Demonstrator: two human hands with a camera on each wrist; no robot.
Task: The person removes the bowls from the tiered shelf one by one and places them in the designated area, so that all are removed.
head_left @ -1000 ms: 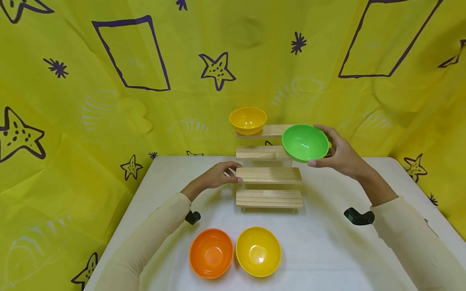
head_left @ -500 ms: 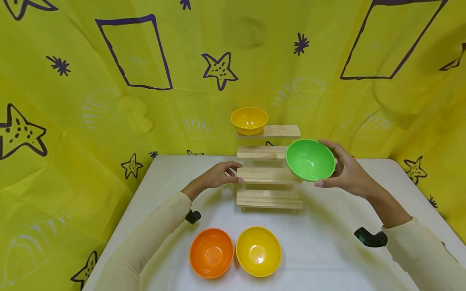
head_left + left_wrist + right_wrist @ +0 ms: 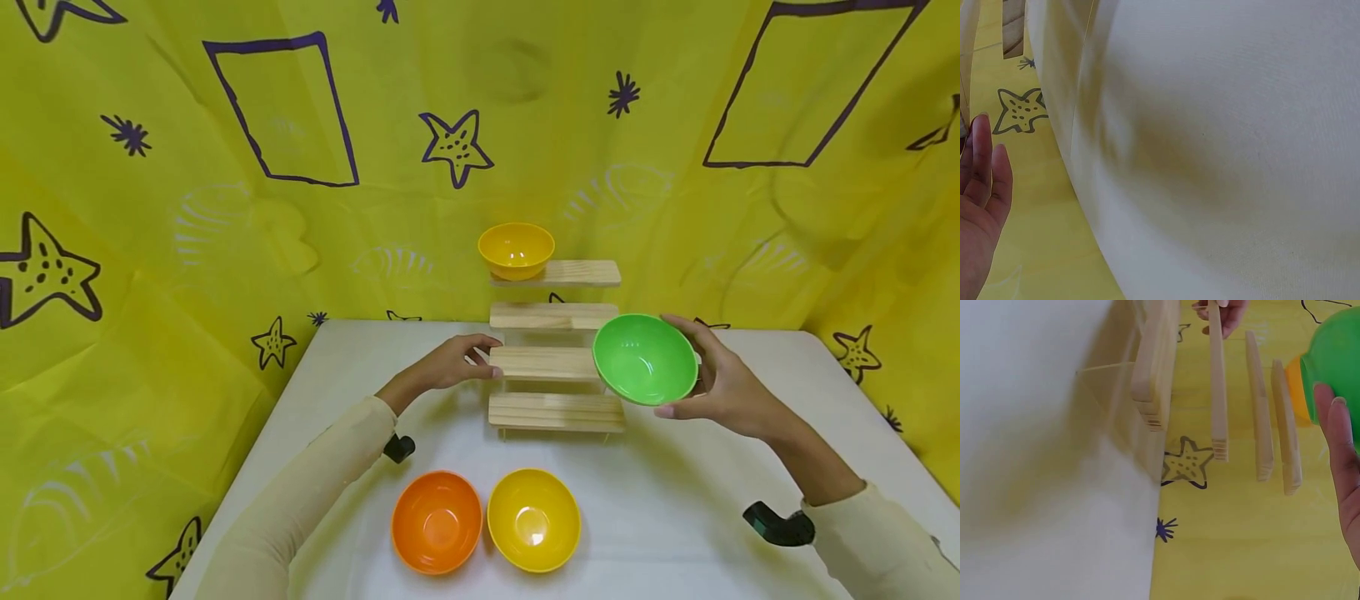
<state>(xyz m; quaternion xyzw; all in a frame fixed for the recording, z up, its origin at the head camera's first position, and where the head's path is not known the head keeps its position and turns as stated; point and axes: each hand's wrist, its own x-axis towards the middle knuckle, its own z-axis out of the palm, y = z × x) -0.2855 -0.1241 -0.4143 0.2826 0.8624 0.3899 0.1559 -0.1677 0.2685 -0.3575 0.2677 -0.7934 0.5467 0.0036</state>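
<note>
My right hand (image 3: 731, 387) holds a green bowl (image 3: 645, 360) by its right side, in the air at the right of the wooden tiered stand (image 3: 555, 362). The bowl tilts with its inside towards the head camera. My left hand (image 3: 457, 362) grips the left end of one of the stand's middle steps, thumb in front. A yellow bowl (image 3: 516, 252) sits on the top step at the left. In the right wrist view, fingers press the outside of the green bowl (image 3: 1338, 359), and the steps (image 3: 1219, 394) show edge-on.
An orange bowl (image 3: 437, 523) and another yellow bowl (image 3: 534, 521) stand side by side on the white tabletop (image 3: 645, 533), in front of the stand. A yellow patterned sheet (image 3: 397, 217) hangs behind and at both sides.
My right hand has brought the green bowl down and slightly right, away from the upper steps. The left hand stays on the stand, and the other bowls keep their places.
</note>
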